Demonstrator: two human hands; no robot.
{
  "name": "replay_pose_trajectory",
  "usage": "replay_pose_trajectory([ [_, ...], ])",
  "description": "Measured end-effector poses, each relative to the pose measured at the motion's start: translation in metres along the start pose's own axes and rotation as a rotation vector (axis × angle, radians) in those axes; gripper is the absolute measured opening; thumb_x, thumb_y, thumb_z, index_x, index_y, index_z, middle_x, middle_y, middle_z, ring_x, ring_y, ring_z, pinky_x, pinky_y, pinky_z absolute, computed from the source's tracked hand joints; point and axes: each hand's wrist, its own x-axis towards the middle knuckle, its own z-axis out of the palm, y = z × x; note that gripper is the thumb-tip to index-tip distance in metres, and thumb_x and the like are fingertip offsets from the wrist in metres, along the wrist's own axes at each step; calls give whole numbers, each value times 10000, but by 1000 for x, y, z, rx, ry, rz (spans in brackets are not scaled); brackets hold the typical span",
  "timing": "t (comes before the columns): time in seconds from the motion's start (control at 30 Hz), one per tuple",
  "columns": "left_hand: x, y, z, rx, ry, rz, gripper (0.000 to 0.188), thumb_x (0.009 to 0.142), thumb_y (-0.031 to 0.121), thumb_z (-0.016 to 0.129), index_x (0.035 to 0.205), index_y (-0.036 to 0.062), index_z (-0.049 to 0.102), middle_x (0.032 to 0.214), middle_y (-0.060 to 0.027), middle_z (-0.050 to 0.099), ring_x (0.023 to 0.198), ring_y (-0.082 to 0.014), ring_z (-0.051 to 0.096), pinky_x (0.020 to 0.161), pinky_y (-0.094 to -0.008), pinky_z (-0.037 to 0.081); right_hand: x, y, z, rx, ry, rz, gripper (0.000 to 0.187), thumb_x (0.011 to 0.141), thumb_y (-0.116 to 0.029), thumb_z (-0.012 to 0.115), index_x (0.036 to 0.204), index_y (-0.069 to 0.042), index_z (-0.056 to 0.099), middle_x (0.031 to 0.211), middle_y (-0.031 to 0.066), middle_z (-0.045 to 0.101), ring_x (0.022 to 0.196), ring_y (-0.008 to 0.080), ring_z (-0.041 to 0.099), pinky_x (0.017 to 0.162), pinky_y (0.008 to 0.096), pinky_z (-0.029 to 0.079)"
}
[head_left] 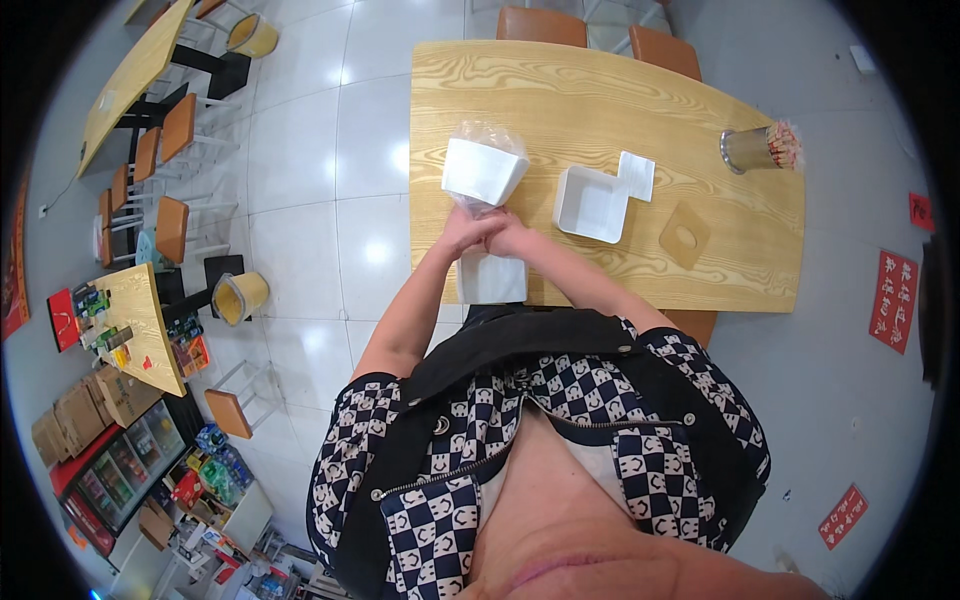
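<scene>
Two checked short sleeves and a black bib point(520, 345) lie nearest, with bare forearms reaching forward from them over a pale wood-grain table point(590, 95). At the table's near edge, just below the wrists, sits a white container point(492, 281), partly covered by the hands and forearms. Beyond it the left hand point(466, 231) and the right hand point(507, 231) come together, touching and overlapping, both closed on the gathered near end of a clear plastic bag point(488, 133). The fingers are partly hidden, so which of them pinch the film cannot be told. Inside the bag, directly past the hands, is a white box point(484, 171), tilted, its far end wrapped in loose, crinkled plastic

To the right of the hands, well apart from them, an open white tray point(592, 205) stands on the table, with a white paper square point(637, 177) touching its right rim. Farther right lies a tan diamond-shaped piece point(686, 236) with a pale oval in its middle, and past that a metal canister point(747, 150) full of wrapped sticks. Orange-brown chairs point(541, 27) stand at the table's far side
</scene>
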Motion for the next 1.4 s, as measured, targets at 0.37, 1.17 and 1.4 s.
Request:
replay_pose_trajectory([
  [0.37,48,-38,-15,993,230,-45,330,766,349,532,920,95,675,928,-132,659,825,-305,635,678,-414,494,-21,5,-47,77,-218,-35,346,696,-226,634,985,-39,595,1038,140,585,964,307,555,833,378,448],
  [1.17,27,30,-17,930,149,-254,733,647,416,702,1255,80,466,1160,-152,539,1059,-307,540,871,-387,455,67,67,-112,303,226,133,622,799,-351,592,1270,12,410,1274,242,433,1184,347,423,986,376,347],
  [1.4,47,-3,19,682,561,87,1016,564,229,788,1355,-2,193,1234,-223,429,1142,-338,457,922,-389,413,66,49,-115,443,229,97,629,817,-373,583,1254,44,411,1248,260,447,1173,348,427,986,378,340],
])
